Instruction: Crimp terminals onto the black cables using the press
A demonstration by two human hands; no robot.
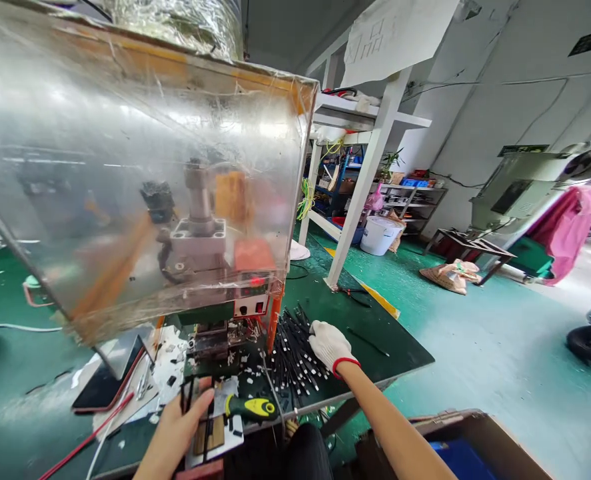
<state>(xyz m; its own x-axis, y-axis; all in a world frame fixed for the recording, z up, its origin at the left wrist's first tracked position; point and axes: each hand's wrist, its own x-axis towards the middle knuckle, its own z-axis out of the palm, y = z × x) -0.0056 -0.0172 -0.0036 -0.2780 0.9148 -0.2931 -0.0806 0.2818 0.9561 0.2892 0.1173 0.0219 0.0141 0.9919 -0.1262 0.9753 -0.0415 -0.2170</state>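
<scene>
My left hand (178, 427), bare, is closed around a few thin black cables (185, 395) at the front edge of the bench. Just to its right, a scraper (252, 407) with a black and yellow handle lies by a small block fixture (216, 433). My right hand (331, 343), in a white knitted glove with a red cuff, rests at the right side of a pile of black cables (295, 360) with pale tips. Its fingers are curled down, and what lies under them is hidden.
A press (200, 233) stands behind a cloudy plastic shield (100, 167), with a red-lit control box (252, 300) beneath. A phone (108, 380) and pliers (358, 297) lie on the green bench (395, 350). A cardboard box (495, 440) stands at lower right; a white rack post (370, 180) rises behind.
</scene>
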